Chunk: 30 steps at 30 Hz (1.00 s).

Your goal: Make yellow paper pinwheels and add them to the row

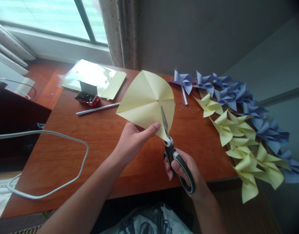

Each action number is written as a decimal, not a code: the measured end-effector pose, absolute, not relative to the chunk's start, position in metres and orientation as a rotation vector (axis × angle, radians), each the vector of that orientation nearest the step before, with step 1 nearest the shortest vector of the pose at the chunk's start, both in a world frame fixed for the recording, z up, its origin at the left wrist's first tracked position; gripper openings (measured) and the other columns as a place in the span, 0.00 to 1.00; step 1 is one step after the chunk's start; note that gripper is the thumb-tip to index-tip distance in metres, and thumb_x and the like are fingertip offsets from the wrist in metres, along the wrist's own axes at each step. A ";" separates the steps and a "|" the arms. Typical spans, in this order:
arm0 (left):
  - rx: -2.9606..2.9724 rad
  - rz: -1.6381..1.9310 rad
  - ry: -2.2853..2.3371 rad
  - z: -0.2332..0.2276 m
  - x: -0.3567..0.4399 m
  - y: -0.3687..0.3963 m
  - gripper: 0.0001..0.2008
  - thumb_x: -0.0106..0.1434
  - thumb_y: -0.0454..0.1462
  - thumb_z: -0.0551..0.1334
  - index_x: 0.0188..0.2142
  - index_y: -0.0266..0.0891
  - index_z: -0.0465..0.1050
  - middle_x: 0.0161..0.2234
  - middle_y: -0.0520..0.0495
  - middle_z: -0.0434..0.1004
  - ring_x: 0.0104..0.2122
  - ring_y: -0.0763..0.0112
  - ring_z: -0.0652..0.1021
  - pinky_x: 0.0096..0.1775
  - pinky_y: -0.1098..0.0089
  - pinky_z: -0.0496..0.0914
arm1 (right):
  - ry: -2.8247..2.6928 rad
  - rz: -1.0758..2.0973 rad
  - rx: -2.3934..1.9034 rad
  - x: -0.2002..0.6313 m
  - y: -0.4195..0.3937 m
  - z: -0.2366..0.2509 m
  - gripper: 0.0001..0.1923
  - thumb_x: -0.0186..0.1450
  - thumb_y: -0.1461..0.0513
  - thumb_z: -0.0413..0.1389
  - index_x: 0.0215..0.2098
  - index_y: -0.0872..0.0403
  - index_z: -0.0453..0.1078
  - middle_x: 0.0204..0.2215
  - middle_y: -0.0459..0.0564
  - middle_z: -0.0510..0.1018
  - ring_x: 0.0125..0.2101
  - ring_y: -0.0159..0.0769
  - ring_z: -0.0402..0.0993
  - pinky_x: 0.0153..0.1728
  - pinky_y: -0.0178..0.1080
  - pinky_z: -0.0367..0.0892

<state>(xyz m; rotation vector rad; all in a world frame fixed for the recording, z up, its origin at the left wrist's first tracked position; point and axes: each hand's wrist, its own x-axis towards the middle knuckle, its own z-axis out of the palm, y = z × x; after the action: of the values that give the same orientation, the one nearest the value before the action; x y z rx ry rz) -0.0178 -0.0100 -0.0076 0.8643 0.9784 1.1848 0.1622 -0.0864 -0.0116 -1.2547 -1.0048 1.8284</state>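
A square sheet of yellow paper [146,94], creased along its diagonals with a small hole at its centre, is held above the table. My left hand [137,133] pinches its near edge, thumb on top and the other fingers hidden beneath. My right hand [186,165] grips a pair of scissors [175,156] with black and grey handles. The blades straddle the paper's near right corner, one lying over the sheet and pointing toward its centre. The other blade is hidden under the paper.
Yellow pinwheels [225,126] and purple-blue pinwheels [271,131] line the table's right side. At the back left are a small open box [87,96], a rolled paper stick [98,109] and yellow sheets in a clear sleeve [93,76]. A white cable [84,156] loops across the left.
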 end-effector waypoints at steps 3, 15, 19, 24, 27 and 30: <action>0.871 1.165 0.970 -0.007 -0.017 -0.010 0.15 0.59 0.41 0.72 0.41 0.34 0.80 0.40 0.42 0.85 0.40 0.60 0.83 0.39 0.70 0.75 | -1.002 1.822 -1.245 0.161 -0.085 -0.012 0.22 0.63 0.45 0.62 0.34 0.54 0.65 0.23 0.44 0.69 0.23 0.28 0.63 0.26 0.33 0.58; 0.855 1.175 0.897 -0.011 -0.018 -0.011 0.12 0.61 0.40 0.71 0.40 0.34 0.80 0.38 0.44 0.83 0.37 0.65 0.80 0.40 0.69 0.74 | -0.995 1.799 -1.224 0.160 -0.086 -0.017 0.22 0.62 0.45 0.63 0.36 0.54 0.67 0.25 0.45 0.69 0.23 0.28 0.64 0.26 0.33 0.61; 0.817 1.225 0.896 -0.013 -0.018 -0.010 0.11 0.63 0.40 0.69 0.42 0.35 0.80 0.41 0.43 0.83 0.40 0.63 0.81 0.41 0.68 0.75 | -0.999 1.803 -1.237 0.161 -0.086 -0.017 0.22 0.62 0.45 0.64 0.35 0.54 0.66 0.25 0.44 0.69 0.23 0.28 0.64 0.26 0.33 0.61; 0.778 1.296 0.895 -0.013 -0.016 -0.009 0.18 0.61 0.37 0.71 0.51 0.38 0.78 0.50 0.42 0.81 0.49 0.59 0.80 0.49 0.66 0.74 | -0.972 1.809 -1.249 0.160 -0.088 -0.018 0.23 0.61 0.45 0.64 0.35 0.54 0.67 0.26 0.44 0.69 0.24 0.28 0.64 0.26 0.32 0.61; 0.793 1.306 0.906 -0.012 -0.016 -0.009 0.20 0.62 0.37 0.71 0.53 0.38 0.77 0.51 0.42 0.81 0.50 0.59 0.80 0.51 0.64 0.74 | -0.979 1.806 -1.235 0.159 -0.089 -0.018 0.23 0.62 0.45 0.64 0.36 0.55 0.67 0.26 0.44 0.69 0.23 0.27 0.64 0.26 0.32 0.61; 0.803 1.313 0.911 -0.012 -0.016 -0.009 0.20 0.62 0.37 0.70 0.54 0.38 0.77 0.51 0.42 0.81 0.50 0.58 0.80 0.52 0.64 0.74 | -0.991 1.803 -1.229 0.159 -0.089 -0.018 0.22 0.62 0.45 0.63 0.35 0.55 0.67 0.25 0.44 0.69 0.23 0.27 0.64 0.26 0.32 0.61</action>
<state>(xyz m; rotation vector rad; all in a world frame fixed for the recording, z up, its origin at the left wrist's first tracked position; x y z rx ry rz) -0.0164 -0.0088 -0.0121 0.8034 0.9107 1.3127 0.1586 -0.0888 -0.0183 -1.2289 -0.9906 1.8030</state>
